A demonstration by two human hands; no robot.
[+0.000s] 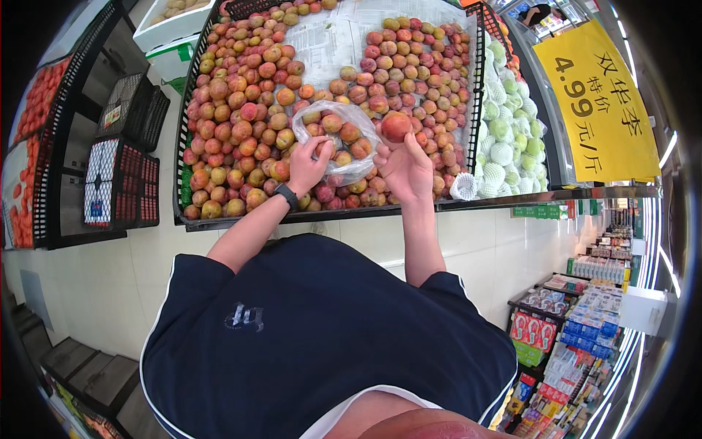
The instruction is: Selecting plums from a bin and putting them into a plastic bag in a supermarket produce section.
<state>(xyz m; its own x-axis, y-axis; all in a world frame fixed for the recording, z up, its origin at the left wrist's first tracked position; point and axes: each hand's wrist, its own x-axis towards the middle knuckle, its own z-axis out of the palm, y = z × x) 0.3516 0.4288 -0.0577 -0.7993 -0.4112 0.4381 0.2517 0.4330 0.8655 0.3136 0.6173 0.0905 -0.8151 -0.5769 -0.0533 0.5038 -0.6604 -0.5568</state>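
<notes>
A red plum point(396, 127) sits in the raised fingers of my right hand point(408, 167), just right of a clear plastic bag point(359, 174). My left hand point(310, 165), with a dark watch at the wrist, grips the bag's near left edge; its fingertips reach over the opening. Several plums point(350, 133) lie inside the open-mouthed bag. Around and under it spreads a wide heap of loose red and yellow plums point(236, 131) in a black-rimmed display bin point(189, 110). My palm and the bag hide part of the heap.
Right of the plums lie green fruits in white foam nets point(496, 162). A yellow sign point(600, 104) with writing stands beyond them. Black crates point(118, 184) and a tomato stand point(41, 104) are at the left. Newspaper point(329, 49) lines the bin's far part. Stacked boxed goods point(570, 329) fill the lower right.
</notes>
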